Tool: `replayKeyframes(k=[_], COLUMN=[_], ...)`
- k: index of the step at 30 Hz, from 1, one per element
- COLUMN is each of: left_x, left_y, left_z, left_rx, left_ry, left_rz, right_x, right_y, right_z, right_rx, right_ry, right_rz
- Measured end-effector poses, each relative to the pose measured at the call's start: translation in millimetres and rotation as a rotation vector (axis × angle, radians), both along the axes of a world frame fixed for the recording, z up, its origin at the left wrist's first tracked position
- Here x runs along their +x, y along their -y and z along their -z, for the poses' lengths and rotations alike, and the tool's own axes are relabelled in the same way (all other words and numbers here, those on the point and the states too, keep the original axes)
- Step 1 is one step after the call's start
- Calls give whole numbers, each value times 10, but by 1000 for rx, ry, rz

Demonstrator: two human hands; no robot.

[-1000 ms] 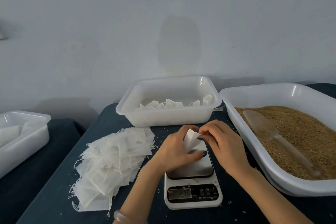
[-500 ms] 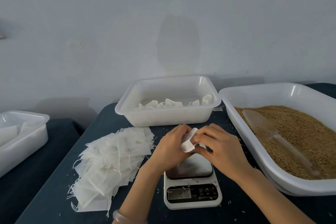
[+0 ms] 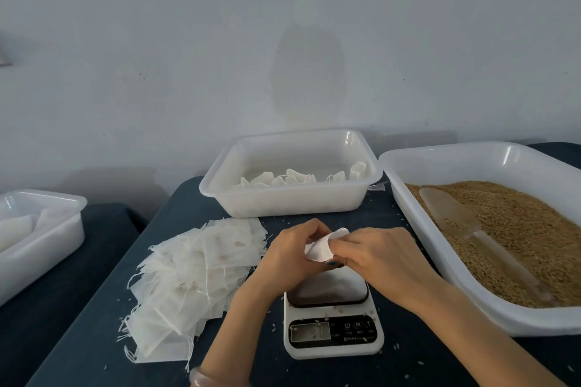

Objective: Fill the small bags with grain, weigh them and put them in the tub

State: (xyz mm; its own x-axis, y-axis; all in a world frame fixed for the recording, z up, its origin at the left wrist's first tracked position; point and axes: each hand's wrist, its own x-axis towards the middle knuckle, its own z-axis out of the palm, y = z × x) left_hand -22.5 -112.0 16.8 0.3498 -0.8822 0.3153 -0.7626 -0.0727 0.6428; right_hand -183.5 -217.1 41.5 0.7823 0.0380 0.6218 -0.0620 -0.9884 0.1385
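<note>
Your left hand and right hand meet just above the far edge of the kitchen scale, and both are clamped on the same small bag. The left fingers curl round it from one side while the right fingertips pinch it from the other. A second ago you held that bag upright with its top standing clear of your fingers. Now it is bunched and turned on its side between your hands, which have closed in on each other. Your left thumb has also come off the scale's platform, so more of the plate shows bare. The display is lit, but its digits are too blurred to read. Beyond the scale sits the white tub with several filled bags lying along its floor, as before. To the right of the scale, the large tray holds the brown grain, with the clear scoop resting on it, unmoved. Left of the scale lies the fanned stack of empty bags, and far to its left stands a second tub. Loose grains dot the dark table around the scale. A bracelet circles your left wrist, nearer you than the scale.
</note>
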Motion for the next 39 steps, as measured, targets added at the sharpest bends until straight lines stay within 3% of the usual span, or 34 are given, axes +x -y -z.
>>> replayKeyframes(k=[5, 11, 16, 18, 20, 22, 25, 28, 34, 39], left_x=[15, 15, -1, 4, 22, 37, 58, 87, 112, 109], left_y=[-19, -4, -2, -33, -65, -83, -83, -70, -52, -81], left_z=[-4, -11, 8, 16, 26, 45, 99, 162, 234, 217], left_rx=[20, 66, 29, 9, -1, -19, -86, -117, -114, -179], left_ry=[25, 116, 146, 147, 138, 105, 27, -49, -155, -393], left_rz=[-2, 51, -25, -69, -104, -139, -195, -236, -233, -87], right_x=[-58, -108, -162, -223, -308, -429, -607, -691, -658, -632], right_y=[33, 49, 88, 235, 496, 849, 1243, 1386, 1450, 1533], right_z=[-109, -216, -411, -556, -668, -693, -610, -428, -212, -173], right_rx=[-41, 77, 275, 391, 439, 434, 465, 486, 502, 613], right_ry=[-69, -218, -72, 63, 71, -129, -632, -923, -932, -759], right_rz=[-64, -190, -168, -8, 275, 610, 972, 1077, 1071, 987])
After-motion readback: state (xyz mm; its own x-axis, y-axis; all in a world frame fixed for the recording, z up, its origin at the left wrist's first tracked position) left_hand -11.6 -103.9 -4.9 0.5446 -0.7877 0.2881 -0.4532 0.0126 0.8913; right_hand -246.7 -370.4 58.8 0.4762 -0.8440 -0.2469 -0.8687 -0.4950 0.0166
